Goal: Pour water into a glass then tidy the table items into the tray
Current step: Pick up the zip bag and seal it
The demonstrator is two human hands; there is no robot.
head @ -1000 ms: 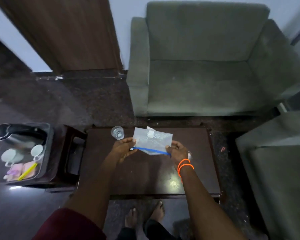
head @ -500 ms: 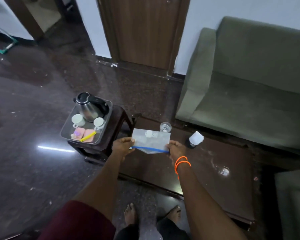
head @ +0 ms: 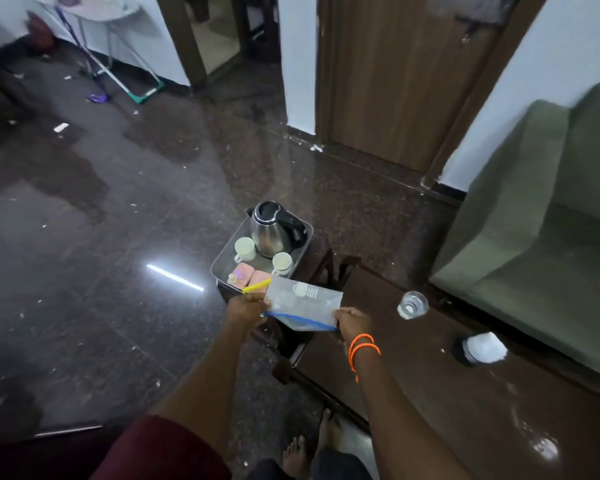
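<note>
A clear zip bag [head: 303, 304] with a blue seal is held flat between both hands, just over the near edge of the grey tray [head: 222, 261]. My left hand [head: 246, 308] pinches its left corner and my right hand [head: 352, 323], with orange bands at the wrist, pinches its right corner. The tray sits on a small dark stool and holds a steel kettle [head: 274, 230], two white cups [head: 245, 249], pink packets [head: 245, 273] and a yellow stick [head: 257, 285]. A glass of water [head: 412, 304] stands on the dark coffee table [head: 430, 386].
A small dark bottle with a white wrap [head: 480, 348] lies on the table right of the glass. A green sofa [head: 541, 237] stands behind the table. Glossy dark floor spreads to the left, with a wooden door [head: 395, 81] beyond. My bare feet [head: 312, 452] are below.
My view has swung left toward the tray. Both hands carried the zip bag leftward from above the table to the tray's near edge. The glass and bottle stay on the table.
</note>
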